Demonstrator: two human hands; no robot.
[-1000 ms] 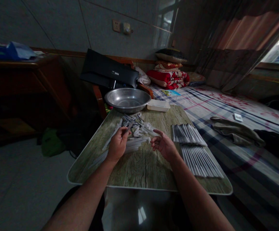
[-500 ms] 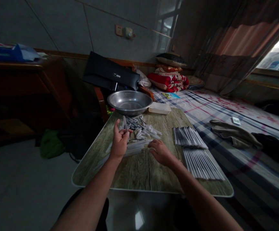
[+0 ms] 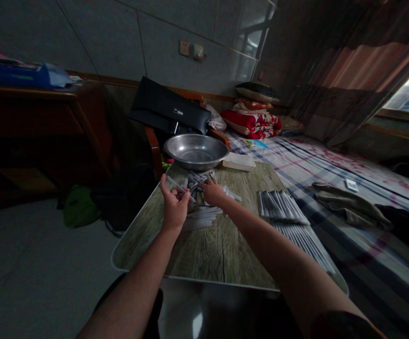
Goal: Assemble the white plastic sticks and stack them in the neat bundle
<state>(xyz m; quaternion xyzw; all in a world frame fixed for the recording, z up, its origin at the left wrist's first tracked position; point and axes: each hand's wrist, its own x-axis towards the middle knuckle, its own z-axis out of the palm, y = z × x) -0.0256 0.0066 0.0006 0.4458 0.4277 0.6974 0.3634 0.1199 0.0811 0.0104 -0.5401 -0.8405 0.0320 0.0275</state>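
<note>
My left hand [image 3: 175, 209] holds a slim translucent plastic tube [image 3: 179, 187] between thumb and fingers, tilted above the left side of the table. My right hand [image 3: 214, 192] is down at the loose pile of small white and dark stick-like parts [image 3: 199, 177], its fingers bent together among them. Whatever it pinches there is too small and dark to make out. Below the pile lies a bundle of longer translucent tubes [image 3: 202, 219]. At the right, two rows of white pen-like sticks [image 3: 284, 207] lie side by side, the upper row with dark ends.
A wide metal basin [image 3: 197, 151] and a shallow white plastic box [image 3: 239, 162] stand at the back of the wood-patterned table [image 3: 221, 259]. Behind them a black monitor [image 3: 171, 110] leans on a chair. A bed with a checked sheet [image 3: 296, 162] borders the right side.
My right hand has moved forward and left from the table's middle into the pile of small parts. My left hand keeps its tube, which has turned from upright to slanting. The view has shifted slightly.
</note>
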